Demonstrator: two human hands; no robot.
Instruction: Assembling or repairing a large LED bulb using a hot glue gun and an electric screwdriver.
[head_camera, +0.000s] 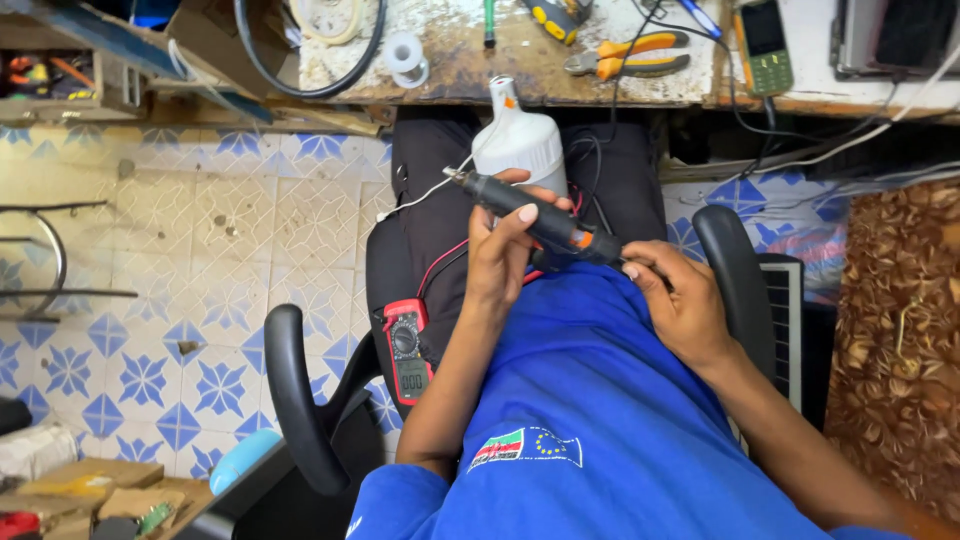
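Note:
My left hand (503, 250) grips the middle of a black soldering iron (535, 218) with an orange band, its metal tip pointing up-left. My right hand (672, 295) pinches the iron's rear end near the cord. Just behind the iron, a white bulb-shaped plastic housing (520, 140) stands upright on my lap, partly hidden by my left hand. A thin white wire runs from the tip area down to the left. A red multimeter (406, 348) lies on my left thigh, with red and black leads trailing up toward the housing.
I sit in a chair with black armrests (290, 400) (735, 270). The worn workbench (520, 55) ahead holds orange-handled pliers (625, 55), a solder spool (407, 55), a green phone (765, 45) and cables. Blue-patterned tile floor (150, 300) lies left; a patterned brown fabric (895, 330) right.

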